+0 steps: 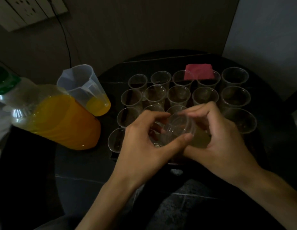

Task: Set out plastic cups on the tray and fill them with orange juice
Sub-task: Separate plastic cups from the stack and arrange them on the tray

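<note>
Cups on the tray, one more between your hands

Your left hand (142,146) and right hand (224,138) meet over the near side of the tray (115,157), and both grip the same clear cup (178,128). The cup lies tilted on its side. Your left fingers curl round its lower end with the thumb along its wall. Your right fingers curl round it from the other side, near the rim. Whether it is one cup or several nested together, you cannot tell in this dim light.

Below and beyond your hands, the cups (178,95) stand upright in rows on the tray, close together, and those in view look empty. Your hands hide part of the near rows.

Left of the tray on the dark bench (81,165) stands a bottle (23,97) with a green cap, holding juice (66,123). Just behind it is a clear jug (83,87) with a little juice at the bottom. A pink cloth (199,71) lies beyond the far row of cups.
</note>
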A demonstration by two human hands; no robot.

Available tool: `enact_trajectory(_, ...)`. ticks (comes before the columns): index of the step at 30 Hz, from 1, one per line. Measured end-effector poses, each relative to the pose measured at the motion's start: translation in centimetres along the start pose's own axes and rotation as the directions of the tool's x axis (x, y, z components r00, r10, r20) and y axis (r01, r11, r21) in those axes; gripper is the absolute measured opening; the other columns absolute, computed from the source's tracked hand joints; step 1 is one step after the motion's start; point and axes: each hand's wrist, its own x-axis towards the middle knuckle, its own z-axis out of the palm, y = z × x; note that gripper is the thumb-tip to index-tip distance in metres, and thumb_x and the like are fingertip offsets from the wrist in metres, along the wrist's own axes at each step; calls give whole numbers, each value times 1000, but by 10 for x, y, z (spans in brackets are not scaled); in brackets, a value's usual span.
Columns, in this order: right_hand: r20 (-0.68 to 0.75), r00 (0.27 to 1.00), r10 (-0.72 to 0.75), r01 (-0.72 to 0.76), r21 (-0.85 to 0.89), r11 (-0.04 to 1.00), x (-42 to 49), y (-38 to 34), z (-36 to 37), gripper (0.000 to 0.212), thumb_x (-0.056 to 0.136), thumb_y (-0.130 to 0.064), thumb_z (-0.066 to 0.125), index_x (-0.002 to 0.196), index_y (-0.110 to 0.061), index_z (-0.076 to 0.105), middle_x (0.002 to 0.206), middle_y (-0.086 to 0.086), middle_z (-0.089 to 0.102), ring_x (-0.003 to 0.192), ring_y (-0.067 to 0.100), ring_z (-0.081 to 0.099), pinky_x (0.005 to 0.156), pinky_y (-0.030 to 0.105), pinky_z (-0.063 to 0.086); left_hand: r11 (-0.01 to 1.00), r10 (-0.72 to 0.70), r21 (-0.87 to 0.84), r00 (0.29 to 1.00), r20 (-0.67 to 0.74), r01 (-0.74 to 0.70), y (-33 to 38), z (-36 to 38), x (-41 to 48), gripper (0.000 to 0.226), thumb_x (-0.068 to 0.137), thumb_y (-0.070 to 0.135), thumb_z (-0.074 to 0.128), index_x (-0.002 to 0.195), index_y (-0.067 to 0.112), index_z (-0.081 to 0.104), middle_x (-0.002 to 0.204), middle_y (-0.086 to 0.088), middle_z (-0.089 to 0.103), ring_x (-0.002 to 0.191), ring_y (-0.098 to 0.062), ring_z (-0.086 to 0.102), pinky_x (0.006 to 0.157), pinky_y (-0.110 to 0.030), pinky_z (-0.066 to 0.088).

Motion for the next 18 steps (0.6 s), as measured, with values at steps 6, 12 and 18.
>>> enact_trajectory(6, 14, 999, -52, 54, -108, 993, -1, 2, -6, 57, 68, -40, 84, 112, -20, 54, 118, -21, 62, 110, -4, 61, 85, 9, 49, 985, -49, -169, 998, -38, 42, 1, -5, 1, 56, 67, 60, 72, 118, 38, 65, 113, 17, 65, 105, -5, 66, 81, -29, 60)
enact_trajectory(12, -113, 993, -25, 10, -132, 991, -1, 5, -55, 59, 63, -63, 80, 110, -39, 55, 114, -20, 67, 104, 0, 68, 85, 13, 52, 974, 11, -219, 975, -220, -61, 10, -39, 3, 57, 72, 52, 71, 123, 28, 65, 116, 6, 69, 107, -15, 69, 78, -25, 57)
enact_trajectory(18, -275, 961, -15, 7, -30, 1000, -2, 5, -86, 54, 67, -73, 77, 103, -42, 51, 116, -11, 71, 100, 10, 72, 86, 40, 59, 959, 162, 240, 986, -29, -151, 8, 3, -4, 69, 66, 70, 70, 126, 38, 57, 124, 16, 48, 116, -4, 52, 89, -16, 48)
